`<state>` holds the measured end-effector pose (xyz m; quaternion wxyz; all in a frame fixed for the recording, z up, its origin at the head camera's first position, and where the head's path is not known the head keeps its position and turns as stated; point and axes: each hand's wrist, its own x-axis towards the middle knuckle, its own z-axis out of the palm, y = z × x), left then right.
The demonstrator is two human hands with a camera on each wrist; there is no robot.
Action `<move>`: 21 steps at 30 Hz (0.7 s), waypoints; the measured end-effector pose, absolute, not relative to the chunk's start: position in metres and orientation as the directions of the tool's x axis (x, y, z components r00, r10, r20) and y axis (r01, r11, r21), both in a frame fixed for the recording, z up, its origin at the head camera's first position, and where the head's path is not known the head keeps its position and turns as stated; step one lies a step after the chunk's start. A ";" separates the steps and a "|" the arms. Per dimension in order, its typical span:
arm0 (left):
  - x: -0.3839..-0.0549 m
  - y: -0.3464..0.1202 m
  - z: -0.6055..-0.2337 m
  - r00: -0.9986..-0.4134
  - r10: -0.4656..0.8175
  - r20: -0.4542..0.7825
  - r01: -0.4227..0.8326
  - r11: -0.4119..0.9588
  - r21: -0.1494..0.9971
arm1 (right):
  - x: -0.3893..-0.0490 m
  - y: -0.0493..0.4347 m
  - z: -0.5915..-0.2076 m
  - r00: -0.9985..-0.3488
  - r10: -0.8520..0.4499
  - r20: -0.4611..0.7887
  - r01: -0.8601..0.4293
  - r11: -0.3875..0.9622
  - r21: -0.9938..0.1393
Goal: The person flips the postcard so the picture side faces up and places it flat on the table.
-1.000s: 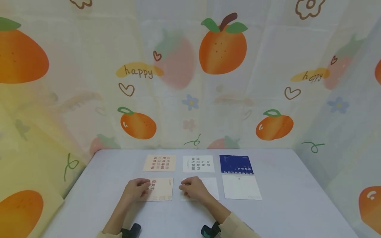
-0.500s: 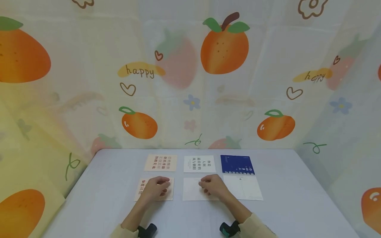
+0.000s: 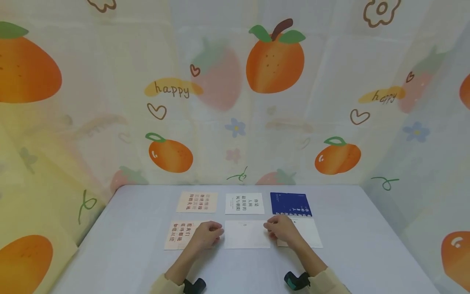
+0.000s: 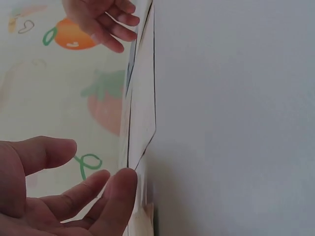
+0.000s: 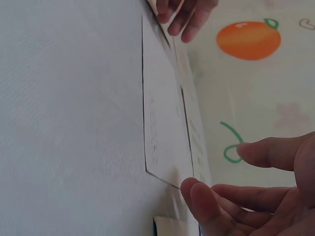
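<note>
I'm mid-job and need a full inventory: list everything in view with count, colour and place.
Far beige card: 1, beige, far row, left
Lettered white card: 1, white, far row, middle
Blue card: 1, dark blue, far row, right
Near beige card: 1, beige, near row, left
Near middle card: 1, white, near row, middle
Near right card: 1, white, near row, right
Table: 1, white, under the cards
Backdrop: sheet count unclear, pale with printed fruit, behind the table
Wrist devices: 2, mostly black, one per wrist
Sleeves: 2, cream, on the forearms
Left hand: 1, bare, hiding part of the near beige card
Right hand: 1, bare, hiding part of the near right card
</note>
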<state>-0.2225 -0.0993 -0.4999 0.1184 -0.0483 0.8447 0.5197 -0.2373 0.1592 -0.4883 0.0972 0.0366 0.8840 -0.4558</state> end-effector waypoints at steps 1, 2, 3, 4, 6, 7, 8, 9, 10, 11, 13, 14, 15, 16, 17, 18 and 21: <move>-0.222 -0.098 -0.500 -0.967 0.043 -0.250 -0.202 0.464 0.863 | -0.237 0.160 -0.489 -0.978 -0.019 -0.206 0.156 0.586 -0.796; -0.222 -0.097 -0.500 -0.967 0.044 -0.249 -0.200 0.472 0.859 | -0.237 0.161 -0.489 -0.978 -0.014 -0.208 0.160 0.589 -0.792; -0.222 -0.096 -0.500 -0.968 0.043 -0.247 -0.196 0.485 0.852 | -0.237 0.162 -0.490 -0.977 -0.008 -0.211 0.166 0.592 -0.789; -0.222 -0.095 -0.500 -0.968 0.045 -0.248 -0.195 0.492 0.848 | -0.236 0.162 -0.491 -0.977 -0.003 -0.212 0.169 0.595 -0.786; -0.222 -0.092 -0.500 -0.967 0.048 -0.249 -0.191 0.507 0.841 | -0.235 0.162 -0.492 -0.977 0.000 -0.214 0.171 0.603 -0.779; -0.221 -0.091 -0.500 -0.968 0.050 -0.246 -0.187 0.514 0.837 | -0.234 0.162 -0.492 -0.976 0.002 -0.217 0.174 0.603 -0.778; -0.221 -0.090 -0.499 -0.968 0.051 -0.247 -0.187 0.516 0.836 | -0.233 0.162 -0.493 -0.976 0.004 -0.220 0.177 0.604 -0.777; -0.221 -0.090 -0.499 -0.967 0.052 -0.248 -0.187 0.516 0.836 | -0.232 0.161 -0.493 -0.976 0.003 -0.218 0.175 0.605 -0.777; -0.220 -0.089 -0.499 -0.967 0.055 -0.249 -0.187 0.513 0.838 | -0.231 0.160 -0.493 -0.976 0.001 -0.220 0.176 0.601 -0.780; -0.220 -0.088 -0.499 -0.966 0.059 -0.250 -0.186 0.508 0.841 | -0.230 0.159 -0.493 -0.975 -0.001 -0.220 0.176 0.599 -0.781; -0.220 -0.087 -0.499 -0.965 0.067 -0.255 -0.189 0.497 0.847 | -0.229 0.157 -0.492 -0.974 0.000 -0.225 0.182 0.589 -0.787; -0.220 -0.086 -0.499 -0.964 0.071 -0.257 -0.191 0.490 0.851 | -0.228 0.156 -0.492 -0.975 -0.002 -0.224 0.180 0.587 -0.789; -0.220 -0.086 -0.499 -0.963 0.076 -0.258 -0.191 0.483 0.854 | -0.227 0.155 -0.491 -0.975 -0.004 -0.220 0.176 0.585 -0.792; -0.220 -0.085 -0.499 -0.962 0.080 -0.260 -0.191 0.478 0.857 | -0.227 0.154 -0.491 -0.976 -0.005 -0.219 0.175 0.582 -0.794; -0.220 -0.085 -0.499 -0.961 0.084 -0.262 -0.194 0.470 0.861 | -0.226 0.153 -0.491 -0.976 -0.006 -0.215 0.172 0.583 -0.794; -0.220 -0.085 -0.499 -0.961 0.085 -0.265 -0.197 0.465 0.863 | -0.226 0.153 -0.491 -0.977 -0.005 -0.214 0.172 0.581 -0.796; -0.221 -0.085 -0.501 -0.960 0.085 -0.268 -0.203 0.450 0.870 | -0.226 0.153 -0.492 -0.978 0.001 -0.210 0.172 0.579 -0.797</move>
